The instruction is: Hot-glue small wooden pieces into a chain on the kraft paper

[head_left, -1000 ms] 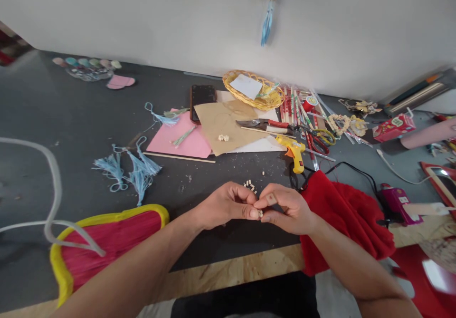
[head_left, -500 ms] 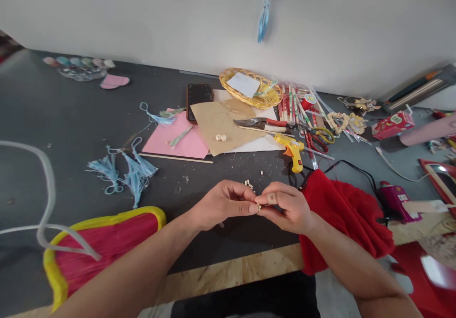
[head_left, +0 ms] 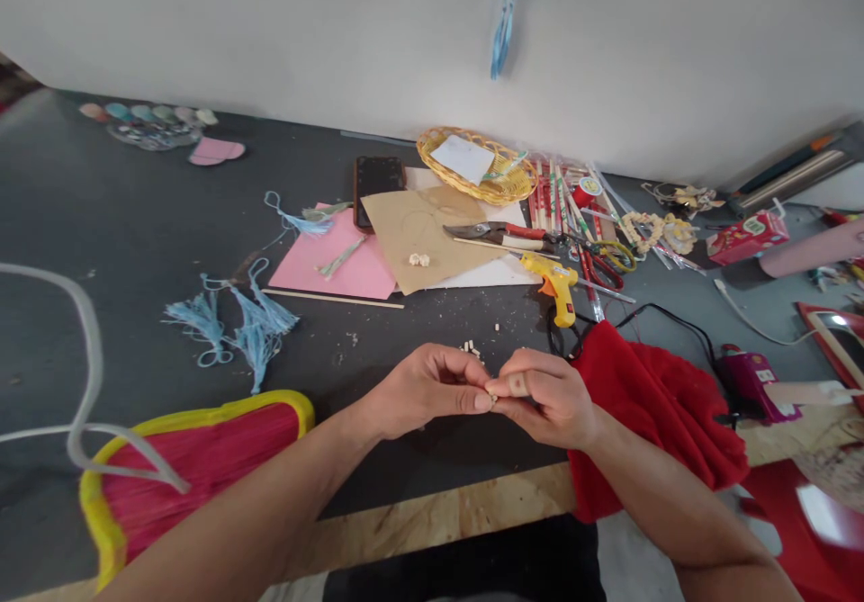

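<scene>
Over the dark table near its front edge, my left hand point(head_left: 428, 392) and my right hand point(head_left: 546, 397) meet fingertip to fingertip. Both pinch one tiny cream-coloured piece point(head_left: 493, 398), mostly covered by the fingers. Just behind the fingers lie several small pale pieces point(head_left: 471, 348), with a single one point(head_left: 497, 327) a bit farther back. A small cream cluster point(head_left: 419, 260) rests on the brown paper point(head_left: 395, 224). The yellow glue gun point(head_left: 554, 287) lies behind my right hand.
Pliers point(head_left: 499, 232), a wicker basket point(head_left: 519, 190) and a phone point(head_left: 378, 184) stand at the back. Blue tassels point(head_left: 253, 336) and a yellow-rimmed pink item point(head_left: 202, 476) are at left. Red cloth point(head_left: 648, 404), a black cable and a purple box point(head_left: 749, 384) are at right.
Both hands have shifted very slightly right and down, still pinching the small piece together. The things on the table look the same.
</scene>
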Available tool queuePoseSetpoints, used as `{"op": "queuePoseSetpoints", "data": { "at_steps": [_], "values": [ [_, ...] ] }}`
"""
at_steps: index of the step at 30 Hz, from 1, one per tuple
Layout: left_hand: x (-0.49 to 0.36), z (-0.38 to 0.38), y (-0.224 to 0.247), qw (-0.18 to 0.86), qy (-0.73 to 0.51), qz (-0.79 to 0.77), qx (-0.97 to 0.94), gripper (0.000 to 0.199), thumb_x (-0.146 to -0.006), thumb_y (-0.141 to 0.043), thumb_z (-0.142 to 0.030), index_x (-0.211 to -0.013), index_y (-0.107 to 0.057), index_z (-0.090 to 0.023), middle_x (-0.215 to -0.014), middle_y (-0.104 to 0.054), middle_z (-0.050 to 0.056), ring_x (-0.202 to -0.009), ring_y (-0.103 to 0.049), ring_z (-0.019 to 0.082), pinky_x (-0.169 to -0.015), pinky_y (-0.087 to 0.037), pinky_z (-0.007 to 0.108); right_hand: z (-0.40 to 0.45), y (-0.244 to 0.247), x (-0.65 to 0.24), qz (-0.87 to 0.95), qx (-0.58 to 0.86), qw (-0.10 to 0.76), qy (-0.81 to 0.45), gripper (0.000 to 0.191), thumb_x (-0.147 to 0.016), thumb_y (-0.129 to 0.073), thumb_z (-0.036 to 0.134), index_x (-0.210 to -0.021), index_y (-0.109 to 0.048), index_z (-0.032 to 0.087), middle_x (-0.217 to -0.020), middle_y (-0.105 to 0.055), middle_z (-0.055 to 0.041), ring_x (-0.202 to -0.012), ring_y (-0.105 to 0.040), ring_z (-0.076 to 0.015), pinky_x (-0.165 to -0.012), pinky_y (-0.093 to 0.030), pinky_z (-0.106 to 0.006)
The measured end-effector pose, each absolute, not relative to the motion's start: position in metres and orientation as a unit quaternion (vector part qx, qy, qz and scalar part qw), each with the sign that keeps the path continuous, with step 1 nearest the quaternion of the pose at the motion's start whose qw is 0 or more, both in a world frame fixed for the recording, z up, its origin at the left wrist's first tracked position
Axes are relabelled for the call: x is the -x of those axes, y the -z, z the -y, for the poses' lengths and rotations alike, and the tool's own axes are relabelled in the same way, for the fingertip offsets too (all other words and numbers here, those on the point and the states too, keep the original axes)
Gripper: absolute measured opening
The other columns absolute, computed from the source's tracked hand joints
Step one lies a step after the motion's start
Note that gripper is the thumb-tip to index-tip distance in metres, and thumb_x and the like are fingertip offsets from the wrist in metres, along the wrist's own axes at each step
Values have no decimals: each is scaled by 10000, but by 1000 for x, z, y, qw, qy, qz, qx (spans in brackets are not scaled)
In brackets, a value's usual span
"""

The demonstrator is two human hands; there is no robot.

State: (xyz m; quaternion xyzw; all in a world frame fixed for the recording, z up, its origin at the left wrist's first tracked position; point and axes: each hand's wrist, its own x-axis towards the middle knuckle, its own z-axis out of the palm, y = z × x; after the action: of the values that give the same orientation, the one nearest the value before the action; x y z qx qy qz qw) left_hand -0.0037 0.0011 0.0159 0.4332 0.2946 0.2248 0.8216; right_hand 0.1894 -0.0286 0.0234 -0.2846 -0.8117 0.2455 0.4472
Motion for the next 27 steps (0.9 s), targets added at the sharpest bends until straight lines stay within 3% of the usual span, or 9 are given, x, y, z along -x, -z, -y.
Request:
{"op": "queuePoseSetpoints", "data": {
  "at_steps": [9, 27],
  "values": [
    [3, -3, -17, 822, -220, -308, -425, 253, -622, -825, -318, -677, -697, -107, -579, -557, -20, -550, -421, 74, -521, -287, 208, 27, -23, -192, 808, 277, 445, -269, 178, -838, -667, 150, -1014, -667, 122, -817, -661, -92, -713, -646, -143, -630, -562, -248],
    [2, -1, -18, 818, -231, -310, -425, 280, -612, -839, -327, -647, -681, -99, -586, -575, -21, -557, -440, 69, -534, -311, 197, 27, -22, -190, 809, 277, 446, -266, 114, -877, -617, 155, -981, -660, 140, -803, -651, -73, -703, -633, -130, -633, -565, -250]
  ]
}}
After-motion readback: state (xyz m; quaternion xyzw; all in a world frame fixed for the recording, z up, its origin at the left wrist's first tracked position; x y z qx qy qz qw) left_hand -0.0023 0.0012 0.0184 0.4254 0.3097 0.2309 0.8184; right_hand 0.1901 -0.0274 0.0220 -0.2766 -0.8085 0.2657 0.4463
